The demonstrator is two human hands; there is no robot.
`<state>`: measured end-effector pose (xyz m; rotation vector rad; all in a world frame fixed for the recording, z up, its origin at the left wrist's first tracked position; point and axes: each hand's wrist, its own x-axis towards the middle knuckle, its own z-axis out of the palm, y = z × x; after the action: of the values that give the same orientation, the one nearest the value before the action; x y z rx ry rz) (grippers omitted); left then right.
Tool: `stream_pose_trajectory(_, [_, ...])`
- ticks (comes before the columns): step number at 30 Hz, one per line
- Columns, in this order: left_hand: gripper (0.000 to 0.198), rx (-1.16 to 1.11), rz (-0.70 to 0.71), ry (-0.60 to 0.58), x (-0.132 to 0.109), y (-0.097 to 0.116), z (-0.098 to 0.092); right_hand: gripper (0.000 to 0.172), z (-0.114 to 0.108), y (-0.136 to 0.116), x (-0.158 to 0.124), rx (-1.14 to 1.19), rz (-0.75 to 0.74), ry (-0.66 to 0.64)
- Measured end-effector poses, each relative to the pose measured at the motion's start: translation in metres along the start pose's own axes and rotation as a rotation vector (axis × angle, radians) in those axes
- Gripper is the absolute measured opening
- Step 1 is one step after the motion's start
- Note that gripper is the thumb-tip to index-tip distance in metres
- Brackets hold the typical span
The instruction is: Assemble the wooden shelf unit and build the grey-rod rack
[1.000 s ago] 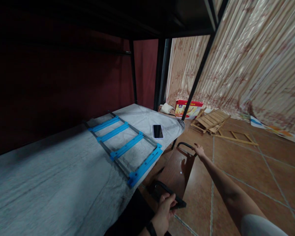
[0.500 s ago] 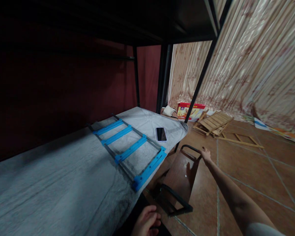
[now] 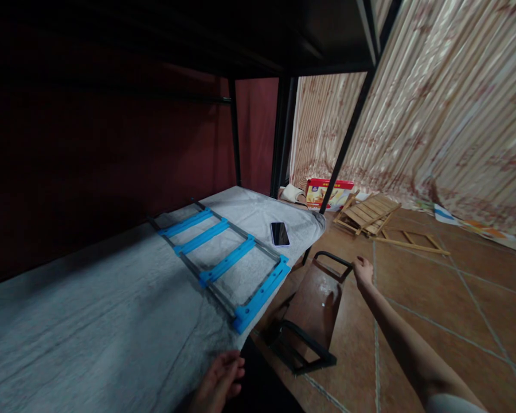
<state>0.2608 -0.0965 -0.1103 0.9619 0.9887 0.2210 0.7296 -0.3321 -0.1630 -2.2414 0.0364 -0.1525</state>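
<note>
My right hand (image 3: 363, 272) is closed on the corner of a black metal tube at the far end of a small stool (image 3: 312, 304). The stool has a brown board and looped black tube legs, and stands tilted on the floor beside the bed. My left hand (image 3: 222, 376) is at the bottom, by the bed's edge, fingers loosely curled with nothing visible in them. Near it on the grey bedding (image 3: 124, 298) lies a ladder-like frame (image 3: 230, 263) of grey rods and blue crosspieces. A phone (image 3: 280, 234) rests just beyond the frame.
Overhead is the dark upper bunk (image 3: 284, 46), with a slanting black post (image 3: 348, 137) at the right. On the tiled floor (image 3: 417, 298) lie folded wooden slats (image 3: 370, 213), a wooden frame (image 3: 413, 241) and a red-and-yellow box (image 3: 329, 194). A striped curtain (image 3: 434, 115) hangs behind.
My left hand has moved left and slightly up, towards the bedding. My right hand stays on the stool's tube, and the stool has shifted only slightly. The view has turned a little.
</note>
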Motion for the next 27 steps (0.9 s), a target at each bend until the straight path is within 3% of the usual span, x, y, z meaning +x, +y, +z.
stream_pose_trajectory(4, [0.037, -0.168, 0.138, 0.200, 0.010, 0.030, -0.024, 0.055, 0.013, -0.022, -0.027, 0.173, -0.056, -0.101])
stream_pose_trajectory(7, [0.020, -0.251, 0.163, 0.323, 0.031, 0.044, -0.032, 0.044, 0.037, -0.047, -0.056, 0.282, -0.140, -0.294])
stream_pose_trajectory(10, [0.012, -0.265, 0.198, 0.314, 0.053, 0.055, -0.030, 0.037, 0.068, -0.075, -0.085, 0.333, -0.247, -0.523])
stream_pose_trajectory(12, [0.012, -0.252, 0.220, 0.288, 0.064, 0.060, -0.025, 0.034, 0.088, -0.092, -0.101, 0.325, -0.287, -0.580])
stream_pose_trajectory(16, [0.015, -0.213, 0.223, 0.268, 0.075, 0.062, -0.020, 0.032, 0.119, -0.115, -0.121, 0.257, -0.326, -0.557])
stream_pose_trajectory(19, [0.019, -0.198, 0.217, 0.261, 0.073, 0.056, -0.030, 0.036, 0.129, -0.124, -0.130, 0.205, -0.355, -0.505])
stream_pose_trajectory(23, [0.024, -0.124, 0.278, 0.220, 0.055, 0.047, -0.065, 0.043, 0.124, -0.131, -0.136, 0.172, -0.420, -0.464])
stream_pose_trajectory(27, [0.041, -0.010, 0.394, 0.381, 0.017, 0.042, -0.121, 0.047, 0.116, -0.125, -0.141, 0.131, -0.631, -0.399])
